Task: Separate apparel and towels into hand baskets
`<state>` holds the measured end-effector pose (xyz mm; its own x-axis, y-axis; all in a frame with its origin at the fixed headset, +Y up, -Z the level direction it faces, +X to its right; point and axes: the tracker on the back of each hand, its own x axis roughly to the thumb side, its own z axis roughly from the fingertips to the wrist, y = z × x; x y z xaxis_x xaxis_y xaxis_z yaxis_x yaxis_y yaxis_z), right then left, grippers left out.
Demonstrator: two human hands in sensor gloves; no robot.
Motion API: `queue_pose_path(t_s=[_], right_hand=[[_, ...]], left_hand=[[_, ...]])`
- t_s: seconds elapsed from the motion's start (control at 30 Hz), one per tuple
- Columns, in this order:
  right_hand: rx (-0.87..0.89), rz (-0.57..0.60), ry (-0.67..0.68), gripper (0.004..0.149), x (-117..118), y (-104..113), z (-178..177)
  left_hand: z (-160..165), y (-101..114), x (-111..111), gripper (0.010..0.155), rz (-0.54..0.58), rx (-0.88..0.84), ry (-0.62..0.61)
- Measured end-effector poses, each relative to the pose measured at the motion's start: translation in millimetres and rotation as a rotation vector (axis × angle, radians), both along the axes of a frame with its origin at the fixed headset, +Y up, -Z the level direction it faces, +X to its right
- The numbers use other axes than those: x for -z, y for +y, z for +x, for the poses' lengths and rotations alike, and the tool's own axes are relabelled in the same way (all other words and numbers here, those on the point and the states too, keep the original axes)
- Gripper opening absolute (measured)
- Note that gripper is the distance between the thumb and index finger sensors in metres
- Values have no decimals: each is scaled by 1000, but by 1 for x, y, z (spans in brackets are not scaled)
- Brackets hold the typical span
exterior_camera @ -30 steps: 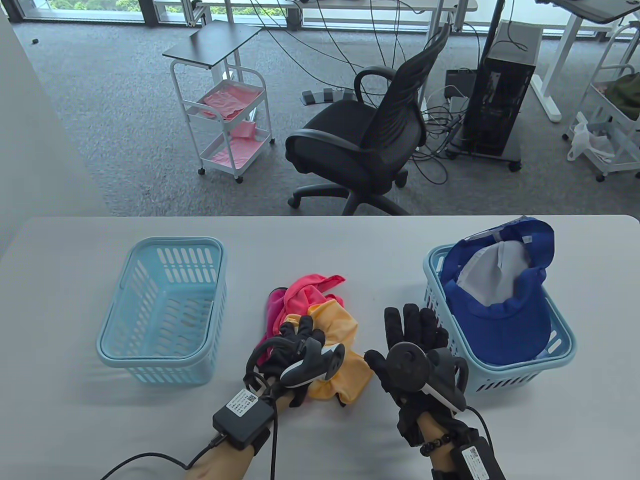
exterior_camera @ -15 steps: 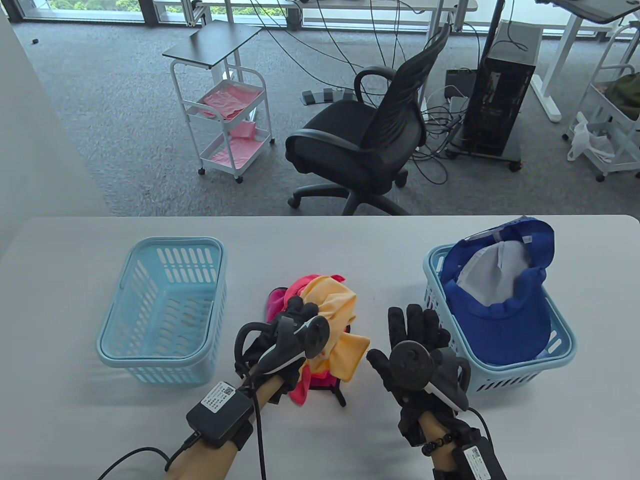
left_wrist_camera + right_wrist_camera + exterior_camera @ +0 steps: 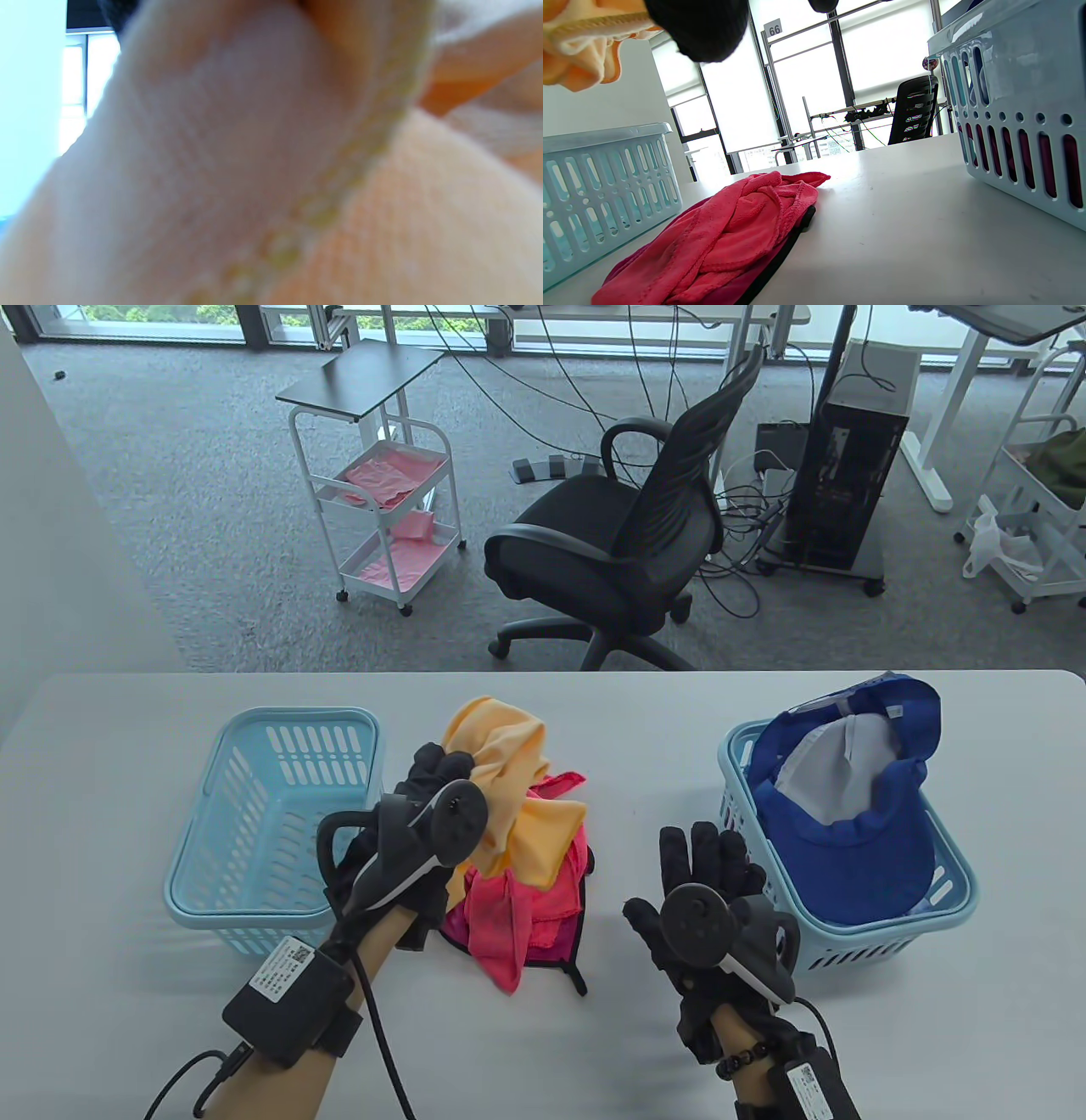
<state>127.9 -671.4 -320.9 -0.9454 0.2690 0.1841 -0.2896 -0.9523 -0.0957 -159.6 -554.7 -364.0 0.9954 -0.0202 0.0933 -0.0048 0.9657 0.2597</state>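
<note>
My left hand [image 3: 428, 789] grips an orange-yellow towel [image 3: 509, 780] and holds it raised above the table, beside the left basket [image 3: 271, 916]. The towel fills the left wrist view [image 3: 297, 190] and shows at the top left of the right wrist view [image 3: 581, 55]. A pink-red towel [image 3: 526, 908] lies on the table [image 3: 594, 1052] below it, over a magenta and black piece; it also shows in the right wrist view [image 3: 725, 228]. My right hand [image 3: 704, 874] is open and empty, fingers spread, next to the right basket [image 3: 882, 937], which holds a blue cap [image 3: 857, 848].
The left light-blue basket shows nothing inside. The right basket's wall [image 3: 1018, 127] is close on the right in the right wrist view, the left basket [image 3: 606, 178] on the left. Beyond the table's far edge are an office chair [image 3: 628, 534] and a white cart [image 3: 390, 509].
My left hand has lifted the orange-yellow towel off the pile and carried it up and left toward the left basket. The pink-red towel stays on the table. My right hand has barely moved.
</note>
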Motion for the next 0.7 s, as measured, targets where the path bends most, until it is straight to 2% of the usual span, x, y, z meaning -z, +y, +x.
queue_pose_path(t_s=[0.17, 0.33, 0.5, 0.7], right_hand=[[-7, -7, 0, 86, 0, 0, -1], [-7, -8, 3, 86, 0, -1, -2], [-9, -13, 3, 85, 1, -1, -3], [-8, -22, 6, 85, 0, -1, -3]], left_hand=[[-33, 22, -3, 45, 31, 3, 79], [-70, 34, 0, 46, 30, -24, 183], [-104, 31, 7, 46, -2, -46, 297], [-129, 17, 16, 48, -55, -88, 396]])
